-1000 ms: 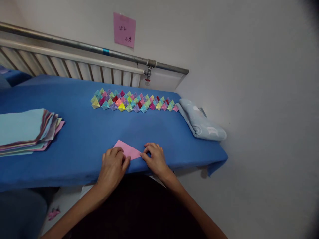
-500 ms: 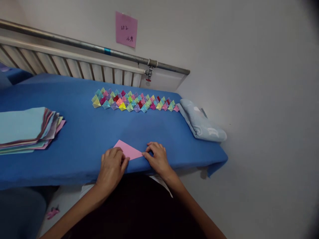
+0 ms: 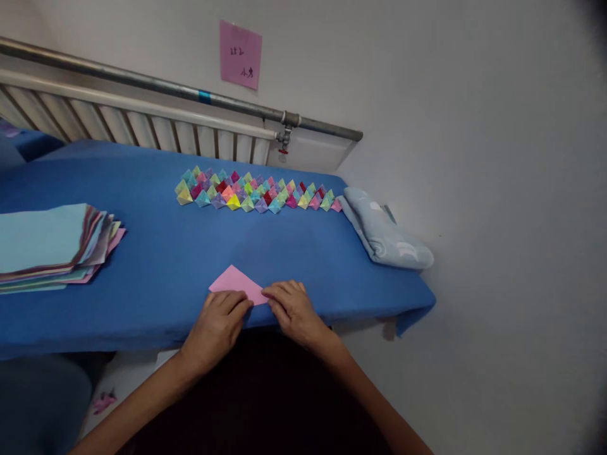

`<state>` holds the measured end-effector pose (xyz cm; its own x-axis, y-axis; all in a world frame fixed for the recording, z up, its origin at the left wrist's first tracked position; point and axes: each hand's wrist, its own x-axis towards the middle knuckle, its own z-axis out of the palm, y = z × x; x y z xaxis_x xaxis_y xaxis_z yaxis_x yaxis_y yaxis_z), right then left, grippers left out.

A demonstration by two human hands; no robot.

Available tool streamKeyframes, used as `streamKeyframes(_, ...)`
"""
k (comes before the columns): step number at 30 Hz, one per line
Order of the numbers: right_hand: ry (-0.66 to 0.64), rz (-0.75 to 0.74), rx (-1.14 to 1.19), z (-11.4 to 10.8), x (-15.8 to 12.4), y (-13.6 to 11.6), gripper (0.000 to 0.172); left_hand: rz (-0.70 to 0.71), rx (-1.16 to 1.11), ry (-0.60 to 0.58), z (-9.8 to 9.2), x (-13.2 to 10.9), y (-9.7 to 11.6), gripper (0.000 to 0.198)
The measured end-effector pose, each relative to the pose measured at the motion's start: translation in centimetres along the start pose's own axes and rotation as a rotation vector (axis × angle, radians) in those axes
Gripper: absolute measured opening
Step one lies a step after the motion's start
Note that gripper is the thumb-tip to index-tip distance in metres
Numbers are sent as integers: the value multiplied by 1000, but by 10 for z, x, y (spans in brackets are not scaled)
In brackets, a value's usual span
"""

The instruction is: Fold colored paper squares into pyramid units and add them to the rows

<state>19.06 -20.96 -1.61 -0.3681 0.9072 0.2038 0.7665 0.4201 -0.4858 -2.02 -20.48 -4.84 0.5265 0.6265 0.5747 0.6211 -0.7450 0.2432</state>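
Note:
A pink sheet of paper (image 3: 237, 282), folded to a triangle, lies at the front edge of the blue-covered table (image 3: 156, 265). My left hand (image 3: 220, 322) is closed on its near edge, fingers pressed together over the paper and covering its lower left part. At the right corner my right hand (image 3: 291, 309) pinches the paper between thumb and fingers. Beyond the hands stand rows of small folded paper pieces (image 3: 246, 196) in many colours.
On the left lies a stack of coloured paper sheets (image 3: 40, 237). A folded light-blue cloth (image 3: 384, 230) rests at the table's right end. Behind the table run a radiator (image 3: 156, 129) and a metal pipe (image 3: 128, 79). A pink note (image 3: 240, 55) hangs on the wall.
The pink paper has turned slightly, its long edge now nearer level. My right hand has shifted a little left and toward me, its fingers now laid closer over the corner.

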Motion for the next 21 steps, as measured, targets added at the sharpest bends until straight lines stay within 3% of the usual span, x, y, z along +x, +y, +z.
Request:
streamKeyframes(4, -43, -74, -64, 0, -12, -4, 29, 80, -34, -5, -7, -6, -2, 20)
streamKeyframes(11, 71, -260, -134, 10, -19, 2, 16, 122, -34, 18, -6, -4, -3, 20)
streamKeyframes(18, 248, -311, 147, -8, -14, -13, 15, 91, -93, 129, -15, -3, -1, 16)
streamKeyframes(21, 305, -207, 334, -21, -8, -28, 12, -16, -257, 136, -26, 1, 2, 14)
